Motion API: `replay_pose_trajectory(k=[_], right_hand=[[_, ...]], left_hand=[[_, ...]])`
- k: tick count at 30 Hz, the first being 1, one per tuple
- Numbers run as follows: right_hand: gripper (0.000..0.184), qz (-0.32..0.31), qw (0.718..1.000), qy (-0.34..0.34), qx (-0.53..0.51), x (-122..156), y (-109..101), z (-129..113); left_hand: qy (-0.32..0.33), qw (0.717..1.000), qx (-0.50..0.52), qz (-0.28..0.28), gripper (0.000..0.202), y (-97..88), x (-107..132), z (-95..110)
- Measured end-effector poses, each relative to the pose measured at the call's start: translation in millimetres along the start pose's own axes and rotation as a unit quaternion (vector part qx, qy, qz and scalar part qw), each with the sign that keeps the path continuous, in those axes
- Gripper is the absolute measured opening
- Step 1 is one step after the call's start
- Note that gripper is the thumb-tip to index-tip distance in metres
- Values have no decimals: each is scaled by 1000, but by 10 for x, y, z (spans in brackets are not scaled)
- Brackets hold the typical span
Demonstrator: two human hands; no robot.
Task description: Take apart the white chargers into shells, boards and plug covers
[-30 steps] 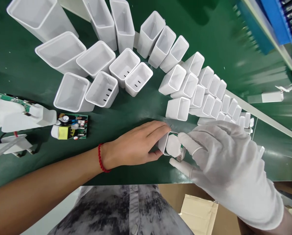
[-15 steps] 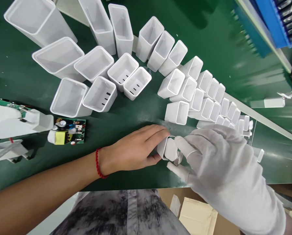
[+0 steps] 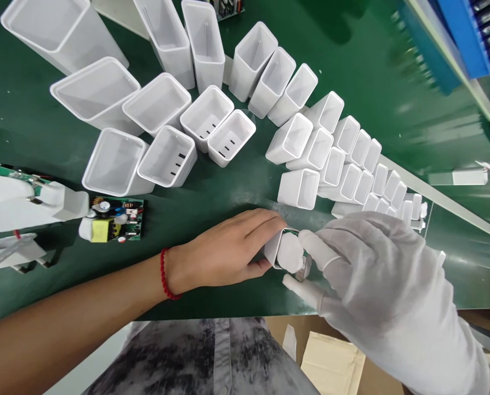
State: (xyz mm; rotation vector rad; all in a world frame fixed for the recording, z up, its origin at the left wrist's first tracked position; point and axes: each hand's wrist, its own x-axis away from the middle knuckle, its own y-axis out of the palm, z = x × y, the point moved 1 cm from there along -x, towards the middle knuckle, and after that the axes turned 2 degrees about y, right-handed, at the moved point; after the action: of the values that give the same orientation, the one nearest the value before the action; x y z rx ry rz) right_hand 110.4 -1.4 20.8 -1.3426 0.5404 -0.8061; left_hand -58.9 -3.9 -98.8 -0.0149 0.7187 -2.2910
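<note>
My left hand (image 3: pixel 232 252), bare with a red cord bracelet, is wrapped round a small white plastic casing (image 3: pixel 273 248), its open end facing right. Inside that end sits a circuit board (image 3: pixel 295 231), its green edge just visible behind a white rounded lump (image 3: pixel 290 252). Beside the lump a metallic piece (image 3: pixel 301 272) sticks out. My right hand (image 3: pixel 352 269), in a white glove, has finger and thumb on either side of the board's protruding end. The fingertip touches the board; thumb contact is hard to tell.
Several white casings (image 3: pixel 115 162) stand open-end-up in rows across the green table (image 3: pixel 228 192). Left lie a bare circuit board (image 3: pixel 115 219) and white plug parts (image 3: pixel 23 252). A blue bin (image 3: pixel 462 38) is at the upper right. Cardboard (image 3: pixel 331 362) lies below the table edge.
My right hand has shifted slightly right, and the board with its white lump shows a little more at the casing's mouth. My left hand has stayed in place. The view has moved slightly.
</note>
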Motion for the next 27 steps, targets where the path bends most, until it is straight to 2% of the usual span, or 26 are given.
replay_pose_trajectory(k=[6, 11, 19, 23, 27], right_hand=[[21, -11, 1000, -11, -10, -8, 19, -4], [22, 1, 999, 30, -14, 12, 18, -3], [26, -18, 999, 22, -19, 56, 43, -9], [16, -13, 1000, 11, -22, 18, 34, -29], [12, -43, 999, 22, -17, 8, 23, -50]], left_hand=[[4, 1000, -4, 5, 49, -2, -1, 4], [0, 1000, 1, 1, 51, -6, 6, 2], [2, 1000, -4, -3, 50, -3, 12, -7], [3, 1000, -4, -4, 49, 2, 3, -8], [0, 1000, -7, -7, 49, -2, 4, -4]])
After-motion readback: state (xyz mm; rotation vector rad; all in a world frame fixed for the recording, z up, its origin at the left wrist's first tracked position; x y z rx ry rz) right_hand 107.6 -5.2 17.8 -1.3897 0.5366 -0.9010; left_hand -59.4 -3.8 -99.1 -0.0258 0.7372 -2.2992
